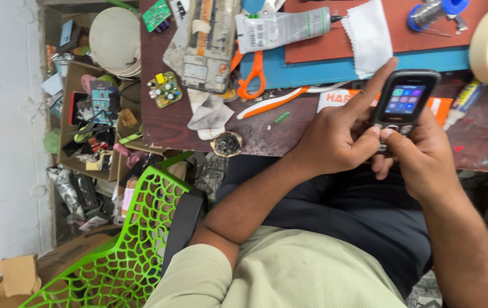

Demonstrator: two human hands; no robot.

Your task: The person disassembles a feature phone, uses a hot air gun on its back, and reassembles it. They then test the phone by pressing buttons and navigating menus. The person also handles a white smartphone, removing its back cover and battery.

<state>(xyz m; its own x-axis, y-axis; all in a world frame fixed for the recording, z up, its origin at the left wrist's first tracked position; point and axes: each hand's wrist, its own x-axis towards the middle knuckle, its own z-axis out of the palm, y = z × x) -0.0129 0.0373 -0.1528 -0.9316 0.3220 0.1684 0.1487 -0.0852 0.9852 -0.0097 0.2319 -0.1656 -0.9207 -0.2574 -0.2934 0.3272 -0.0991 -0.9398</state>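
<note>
Both hands are gripping a small black plastic keypad phone with a lit colour screen (405,102), held above the near edge of the dark, scuffed wooden desk (266,137). The left hand (335,137) is wrapping its fingers (369,94) around the phone's side, index stretched up along it. The right hand (423,157) is cradling the lower end, thumb pressing the keys. Orange-handled scissors (252,77) are lying well beyond the fingers.

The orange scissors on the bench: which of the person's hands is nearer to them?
Left. The left hand holds the phone just right of the orange scissors in the picture. The right hand, also on the phone, lies farther to the right.
</note>
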